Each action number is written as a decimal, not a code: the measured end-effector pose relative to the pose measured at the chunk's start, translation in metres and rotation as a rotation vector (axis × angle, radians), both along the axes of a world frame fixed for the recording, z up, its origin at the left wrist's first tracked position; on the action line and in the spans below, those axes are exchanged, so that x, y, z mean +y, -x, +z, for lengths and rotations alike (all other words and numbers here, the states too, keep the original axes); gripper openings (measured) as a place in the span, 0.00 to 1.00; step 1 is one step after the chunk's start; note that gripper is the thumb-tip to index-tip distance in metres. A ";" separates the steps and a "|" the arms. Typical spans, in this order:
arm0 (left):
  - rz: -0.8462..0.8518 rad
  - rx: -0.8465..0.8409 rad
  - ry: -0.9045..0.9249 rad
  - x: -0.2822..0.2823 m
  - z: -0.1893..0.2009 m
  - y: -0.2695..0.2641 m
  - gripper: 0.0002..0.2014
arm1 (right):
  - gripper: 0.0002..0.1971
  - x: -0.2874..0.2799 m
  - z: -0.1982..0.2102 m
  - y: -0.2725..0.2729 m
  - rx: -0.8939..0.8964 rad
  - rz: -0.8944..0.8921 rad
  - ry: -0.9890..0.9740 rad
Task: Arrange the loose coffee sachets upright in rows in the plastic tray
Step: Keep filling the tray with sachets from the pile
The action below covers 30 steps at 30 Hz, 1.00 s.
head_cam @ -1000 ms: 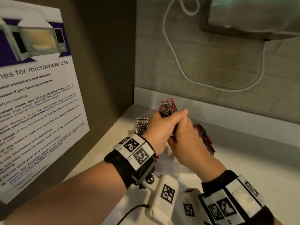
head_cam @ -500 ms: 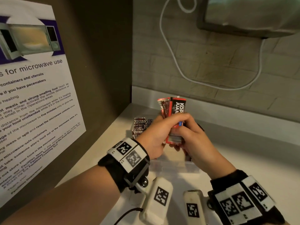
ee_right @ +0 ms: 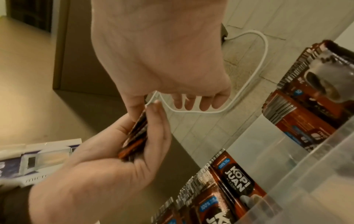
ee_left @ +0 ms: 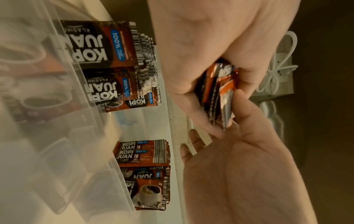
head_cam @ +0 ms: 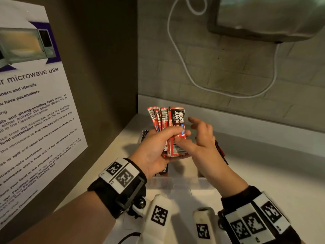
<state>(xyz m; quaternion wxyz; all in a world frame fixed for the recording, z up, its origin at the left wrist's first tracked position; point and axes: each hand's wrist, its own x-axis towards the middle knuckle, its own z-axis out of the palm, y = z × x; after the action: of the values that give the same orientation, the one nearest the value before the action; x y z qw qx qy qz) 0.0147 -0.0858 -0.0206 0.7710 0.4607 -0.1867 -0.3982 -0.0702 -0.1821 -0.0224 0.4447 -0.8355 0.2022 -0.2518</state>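
- Red-and-black coffee sachets (head_cam: pixel 169 131), fanned in a bunch, stand upright in your left hand (head_cam: pixel 154 152), its fingers and thumb curled round their lower half.
- Your right hand (head_cam: pixel 198 140) sits just beside the bunch: the thumb presses the front sachet, the other fingers spread loosely and hold nothing.
- Below both hands, the clear plastic tray (head_cam: pixel 177 184) rests on the white bench (head_cam: pixel 274 173).
- Rows of sachets (ee_left: pixel 118 60) already stand in the tray under your left hand; another group (ee_right: pixel 314 106) stands beside your right hand.
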 end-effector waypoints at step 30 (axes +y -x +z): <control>0.286 -0.010 0.001 0.009 0.011 -0.026 0.17 | 0.10 -0.003 -0.005 -0.004 -0.122 0.076 -0.292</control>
<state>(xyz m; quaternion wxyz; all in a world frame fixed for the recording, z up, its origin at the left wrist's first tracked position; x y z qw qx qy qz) 0.0405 -0.0766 -0.0098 0.8191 0.4841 -0.1233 -0.2819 -0.0665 -0.1852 -0.0270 0.5819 -0.7522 0.1775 -0.2529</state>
